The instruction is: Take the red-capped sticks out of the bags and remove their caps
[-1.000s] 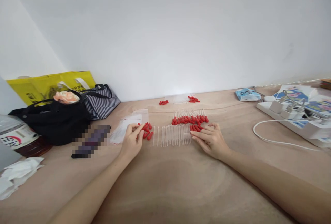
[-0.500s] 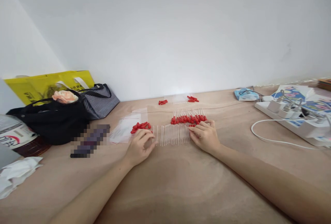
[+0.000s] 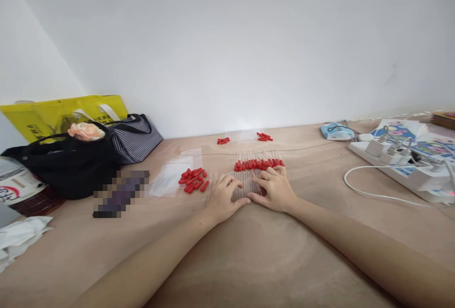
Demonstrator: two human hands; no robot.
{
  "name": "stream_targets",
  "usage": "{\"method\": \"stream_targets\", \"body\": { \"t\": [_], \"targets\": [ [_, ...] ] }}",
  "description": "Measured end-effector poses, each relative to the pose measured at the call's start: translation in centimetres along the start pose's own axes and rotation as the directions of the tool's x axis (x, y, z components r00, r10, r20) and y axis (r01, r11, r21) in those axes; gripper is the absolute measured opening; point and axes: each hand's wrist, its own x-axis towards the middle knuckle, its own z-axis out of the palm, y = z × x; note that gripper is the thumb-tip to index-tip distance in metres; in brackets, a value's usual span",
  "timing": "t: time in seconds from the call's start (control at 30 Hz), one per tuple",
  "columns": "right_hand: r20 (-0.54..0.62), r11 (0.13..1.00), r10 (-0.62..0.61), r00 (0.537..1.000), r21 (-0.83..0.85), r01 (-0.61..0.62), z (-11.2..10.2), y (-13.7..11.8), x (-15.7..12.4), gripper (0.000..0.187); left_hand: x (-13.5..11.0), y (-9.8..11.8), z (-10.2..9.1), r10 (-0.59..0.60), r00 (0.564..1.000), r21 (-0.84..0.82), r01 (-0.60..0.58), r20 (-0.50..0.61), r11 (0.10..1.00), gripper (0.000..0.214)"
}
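Note:
A row of thin clear dropper tubes [image 3: 245,178] lies side by side on the table in front of me. My left hand [image 3: 223,197] rests over the row's left part, thumb and fingers curved and apart. Over the right part lies my right hand [image 3: 275,188], its thumb stretched toward my left thumb. Both hands touch the tubes but grip none that I can see. Just beyond is a row of droppers with red rubber bulbs [image 3: 254,164], tips pointing away. Loose red bulbs [image 3: 192,180] are heaped left of my left hand, beside clear plastic bags [image 3: 167,176].
Near the wall lie two small groups of red bulbs [image 3: 265,136] beside more clear tubes [image 3: 246,136]. A black bag [image 3: 85,170], a striped bag [image 3: 138,140] and a bottle [image 3: 21,187] stand left. At right are a power strip [image 3: 408,168] with white cables and a blue mask [image 3: 337,131].
My left hand has moved right, from beside the red bulbs onto the tubes. My right hand has shifted slightly left and its thumb has swung inward. The loose bulb heap is more exposed.

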Motion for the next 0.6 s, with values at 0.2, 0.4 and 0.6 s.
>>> {"method": "stream_targets", "body": {
  "t": [0.2,0.4,0.6],
  "targets": [
    [-0.042,0.992,0.12,0.992,0.037,-0.118,-0.3,0.8,0.2,0.029,0.7,0.5,0.6,-0.057,0.998,0.05,0.056,0.004,0.997,0.042],
    [-0.109,0.892,0.449,0.887,-0.001,-0.451,-0.5,3.9,0.8,0.021,1.6,1.2,1.5,-0.041,0.999,0.011,0.041,-0.002,0.999,0.041],
    [0.006,0.823,0.564,0.826,-0.086,-0.561,-0.5,4.9,2.4,0.025,1.7,1.6,1.8,0.013,0.999,0.015,-0.013,-0.03,1.0,0.037]
  ]
}}
